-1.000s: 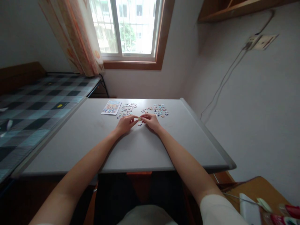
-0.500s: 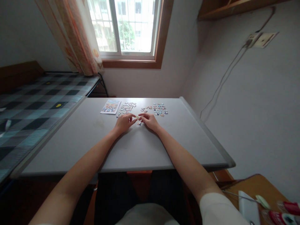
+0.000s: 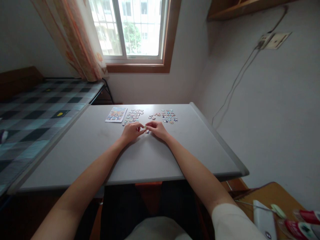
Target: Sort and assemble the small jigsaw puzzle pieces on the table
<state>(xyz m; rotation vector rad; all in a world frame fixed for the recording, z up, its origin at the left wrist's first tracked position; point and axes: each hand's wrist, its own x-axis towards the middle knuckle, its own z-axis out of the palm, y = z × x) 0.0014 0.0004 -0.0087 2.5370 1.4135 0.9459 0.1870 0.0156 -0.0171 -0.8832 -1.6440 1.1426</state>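
Over the grey table [image 3: 150, 160], my left hand [image 3: 132, 131] and my right hand [image 3: 157, 129] meet fingertip to fingertip. Pinched between them is a small yellowish-green jigsaw piece [image 3: 145, 127]; fingers from both sides close on it. Just beneath, another jigsaw piece [image 3: 147, 132] lies on the tabletop, partly covered by the fingers. Beyond my left hand several rows of loose pieces [image 3: 135, 115] are spread out. A second group of pieces [image 3: 170, 116] lies past my right hand, with a few pieces [image 3: 154, 116] between the groups.
A printed picture sheet [image 3: 116, 114] lies at the table's far left. The bed with a checked cover [image 3: 62, 100] stands along the left side. At lower right, a wooden stool [image 3: 280, 193] bears a white device [image 3: 263, 220] and red-labelled bottles [image 3: 300, 228]. A cable [image 3: 232, 85] hangs down the right wall.
The camera view has shifted slightly. My fingers have drawn a little closer around the yellowish-green piece, which seems to have turned more upright. The other pieces lie as before.
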